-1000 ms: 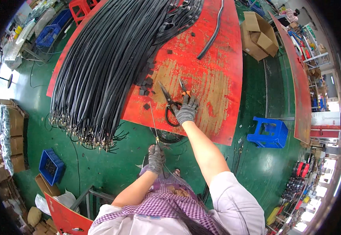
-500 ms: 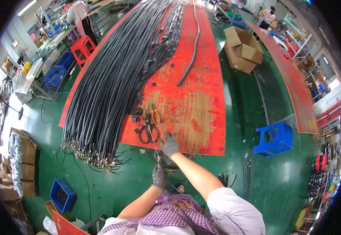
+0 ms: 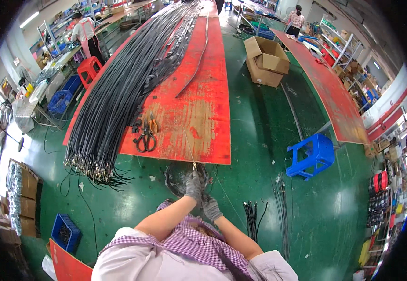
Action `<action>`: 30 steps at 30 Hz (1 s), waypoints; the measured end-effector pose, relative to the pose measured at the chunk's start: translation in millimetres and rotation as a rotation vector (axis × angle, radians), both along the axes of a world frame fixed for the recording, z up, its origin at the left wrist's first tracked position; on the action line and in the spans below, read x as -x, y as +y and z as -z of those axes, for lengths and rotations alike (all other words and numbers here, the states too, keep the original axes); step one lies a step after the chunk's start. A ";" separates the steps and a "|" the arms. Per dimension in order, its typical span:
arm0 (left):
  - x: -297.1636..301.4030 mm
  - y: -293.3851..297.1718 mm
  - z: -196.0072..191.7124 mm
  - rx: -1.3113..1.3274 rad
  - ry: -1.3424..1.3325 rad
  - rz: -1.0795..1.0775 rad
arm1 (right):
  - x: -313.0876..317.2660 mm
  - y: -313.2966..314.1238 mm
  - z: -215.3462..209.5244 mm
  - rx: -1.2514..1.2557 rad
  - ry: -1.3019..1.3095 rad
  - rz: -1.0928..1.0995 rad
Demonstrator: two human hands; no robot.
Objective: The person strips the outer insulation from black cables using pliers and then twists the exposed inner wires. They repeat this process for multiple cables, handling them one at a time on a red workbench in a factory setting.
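Note:
My left hand [image 3: 193, 188], in a grey glove, is closed on a thin cable with a brass-coloured end [image 3: 194, 166] that pokes up past the fingers. A fine pale strand [image 3: 189, 146] runs from that end over the table's front edge. Just below and to the right, my right hand [image 3: 211, 208], also gloved, is curled close against the left; what its fingers hold is hidden. Beyond the hands, black-handled scissors [image 3: 146, 141] and orange-handled pliers [image 3: 153, 125] lie on the red table [image 3: 213, 117]. A long bundle of black cables [image 3: 114, 93] covers its left side.
Under the table edge stands a dark round tub [image 3: 173, 180]. A blue stool [image 3: 312, 157] and an open cardboard box [image 3: 266, 63] are to the right. Black cables [image 3: 251, 218] lie on the floor. A blue crate [image 3: 66, 233] sits lower left. People work at the back.
My right hand has drawn back from the table edge to beside my left. The left hand still grips the cable. The view has turned rightward, so the table appears farther left.

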State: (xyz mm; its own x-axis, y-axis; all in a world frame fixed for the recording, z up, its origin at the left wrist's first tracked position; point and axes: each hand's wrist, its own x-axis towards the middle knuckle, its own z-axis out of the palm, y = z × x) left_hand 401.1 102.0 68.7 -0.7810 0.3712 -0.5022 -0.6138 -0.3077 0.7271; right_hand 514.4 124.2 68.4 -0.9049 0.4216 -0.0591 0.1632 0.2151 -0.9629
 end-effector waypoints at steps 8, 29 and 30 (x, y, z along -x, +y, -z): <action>-41.6 44.8 -28.5 0.030 -0.045 0.046 | -42.2 19.8 -25.3 -0.143 -0.070 0.255; -21.6 -35.4 -69.7 0.000 -0.199 -0.076 | -107.0 -15.9 -436.0 -1.323 0.079 -0.753; -26.1 -27.6 -71.3 -0.014 -0.183 -0.051 | -106.1 -18.9 -449.3 -1.353 -0.061 -0.891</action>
State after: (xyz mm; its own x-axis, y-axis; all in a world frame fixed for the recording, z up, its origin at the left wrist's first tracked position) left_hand 427.2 74.4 140.0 -0.6951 0.3418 -0.6325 -0.7187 -0.3508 0.6003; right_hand 620.5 105.2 517.7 -0.8880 -0.4369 -0.1435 -0.4418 0.8971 0.0022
